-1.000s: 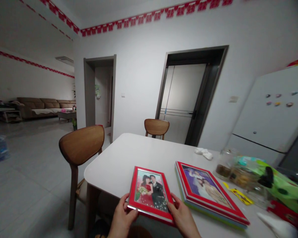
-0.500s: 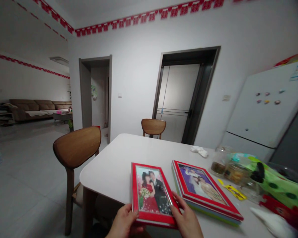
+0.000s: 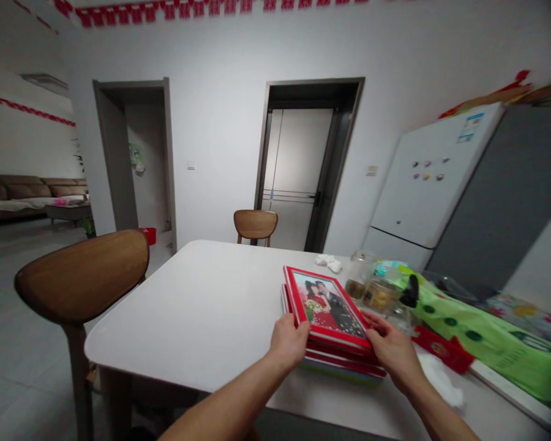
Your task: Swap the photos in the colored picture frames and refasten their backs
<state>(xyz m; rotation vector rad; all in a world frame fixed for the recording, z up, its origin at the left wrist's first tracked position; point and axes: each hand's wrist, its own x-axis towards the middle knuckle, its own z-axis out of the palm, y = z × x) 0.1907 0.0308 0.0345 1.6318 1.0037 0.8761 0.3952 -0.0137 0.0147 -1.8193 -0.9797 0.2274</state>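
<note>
the red picture frame [image 3: 325,303] sat at twelve o'clock on the white bench [image 3: 188,306], atop a stack of frames [image 3: 344,365]; the left hand [image 3: 289,342] and right hand [image 3: 392,351] each gripped one side edge.

Your white table [image 3: 188,306] has a crumpled tissue [image 3: 328,263] at the far side, and over on your right there are glass jars [image 3: 371,288], a green spotty bag [image 3: 477,324] and a red packet [image 3: 441,349]. You've got a wooden chair [image 3: 80,269] at your left and another chair [image 3: 255,223] across the table. Past that, there's a white fridge [image 3: 429,177] with little magnets, a red bucket [image 3: 147,235] in the left doorway [image 3: 128,153], and a brown sofa [image 3: 13,196] way off left.
</note>
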